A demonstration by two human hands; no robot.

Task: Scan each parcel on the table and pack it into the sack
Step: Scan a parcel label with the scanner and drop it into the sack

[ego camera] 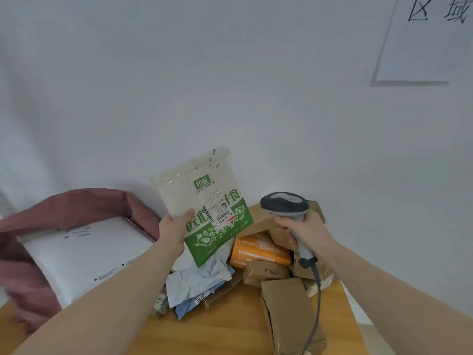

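1. Nearest me, brown paper-wrapped parcels (pixel 289 313) lie in a loose pile on the wooden table (pixel 230 329), with a crumpled pale-blue mailer (pixel 199 280) and an orange pack (pixel 258 252) among them. All of these are not yet scanned, I judge.
2. My left hand (pixel 174 229) grips the green-and-white bag parcel (pixel 204 203) at its lower left edge, thumb curled over the front, tilted up above the pile with its barcode label (pixel 217 213) facing me.
3. My right hand (pixel 304 231) is wrapped round the grey barcode scanner (pixel 284 204) handle; its head sits just beside the bag.
4. Risks: the label sits skewed and glossy, so the scan may miss. My one-edge grip could let the bag slip. The scanner cable (pixel 317 298) trails over the parcels and might drag one off.
5. Further left, the red sack (pixel 76 201) stands open, with a white padded mailer (pixel 84 252) already inside.
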